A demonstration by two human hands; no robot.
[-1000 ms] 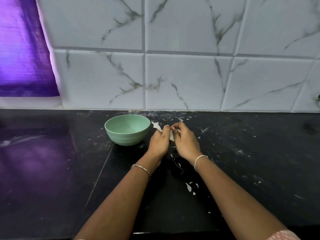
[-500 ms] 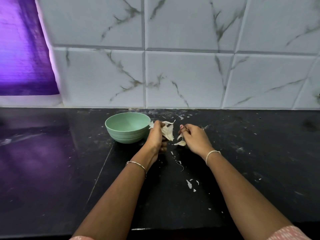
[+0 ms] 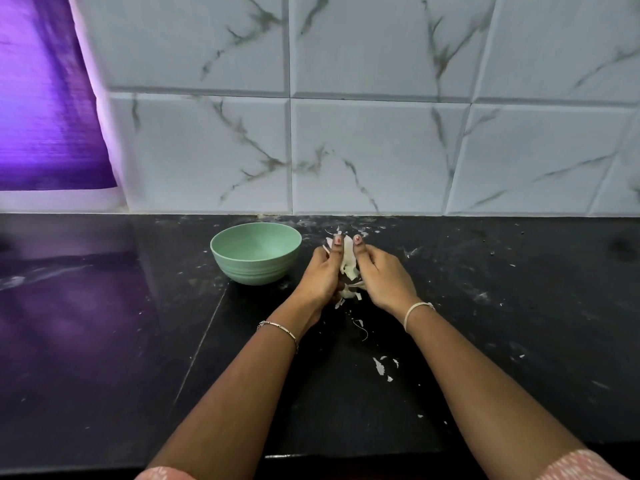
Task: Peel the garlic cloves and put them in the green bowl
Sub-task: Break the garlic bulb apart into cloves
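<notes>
White garlic (image 3: 347, 262) between pinching left hand (image 3: 320, 276) and right hand (image 3: 385, 276), beside green bowl (image 3: 252, 269).

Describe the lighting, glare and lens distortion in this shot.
Head view: a purple glow covers the left wall and mirrors in the glossy black counter beneath it. Head view: the wide lens bows and tilts the tile joints toward the edges. Head view: the left hand, right hand and the garlic between them look sharp and evenly lit.

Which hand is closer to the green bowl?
The left hand, with the chain bracelet, beside the green bowl; the right hand, with the white band, lies beyond the garlic.
</notes>
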